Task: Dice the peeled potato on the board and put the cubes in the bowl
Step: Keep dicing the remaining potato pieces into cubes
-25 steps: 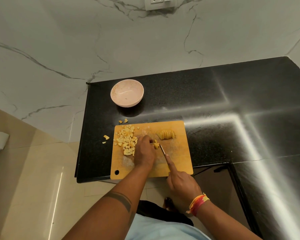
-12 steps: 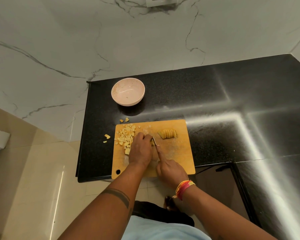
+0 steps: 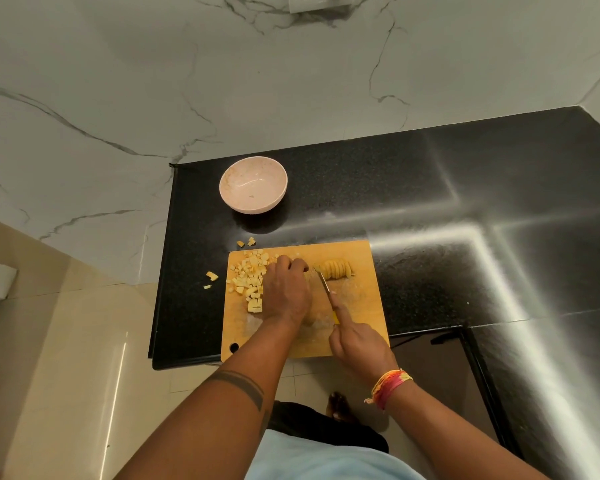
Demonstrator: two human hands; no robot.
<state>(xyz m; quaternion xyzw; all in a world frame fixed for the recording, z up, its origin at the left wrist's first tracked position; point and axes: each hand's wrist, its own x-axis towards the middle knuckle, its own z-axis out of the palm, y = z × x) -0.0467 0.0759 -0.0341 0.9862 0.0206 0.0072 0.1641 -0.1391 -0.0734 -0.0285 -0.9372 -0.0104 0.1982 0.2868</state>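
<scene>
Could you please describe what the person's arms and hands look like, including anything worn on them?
Both arms are bare, with no sleeves or gloves. The left forearm carries a dark band tattoo. The right wrist wears a bunch of threads in yellow, orange and pink. The left hand and right hand show no rings.

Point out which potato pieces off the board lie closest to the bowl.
The two cubes on the black counter just past the board's far left corner, below the bowl. The other two strays lie off the board's left edge, farther away.
</scene>
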